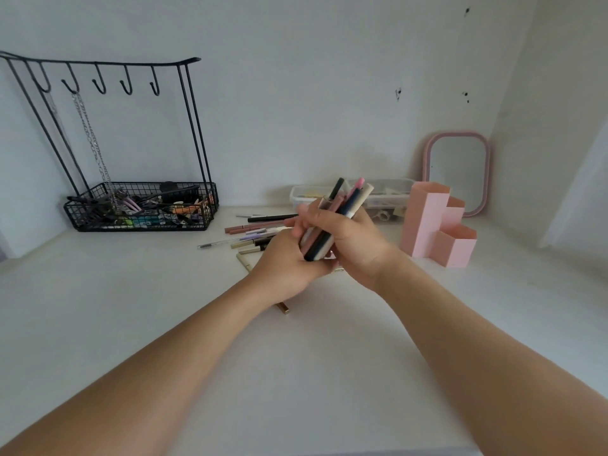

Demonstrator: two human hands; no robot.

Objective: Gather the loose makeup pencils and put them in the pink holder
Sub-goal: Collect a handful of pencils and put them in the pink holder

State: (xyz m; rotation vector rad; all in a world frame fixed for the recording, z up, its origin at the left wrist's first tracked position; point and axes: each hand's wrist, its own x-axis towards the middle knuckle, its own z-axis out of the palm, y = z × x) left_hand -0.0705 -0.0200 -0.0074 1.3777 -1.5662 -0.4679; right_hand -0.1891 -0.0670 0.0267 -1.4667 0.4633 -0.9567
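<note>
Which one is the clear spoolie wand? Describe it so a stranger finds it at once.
Start at the black wire basket on the left. Just right of it lies a pile of loose pencils. The wand is its leftmost piece: a clear stick with a bristled tip, unlike its opaque neighbours.

Soft, even daylight — faint shadows, wide-angle bending at the edges.

Gold-tipped pencil [283, 307] — mostly hidden, seemingly under left forearm.

Pencil bundle [332, 222] tilted, left of pink holder [437, 225].
</note>
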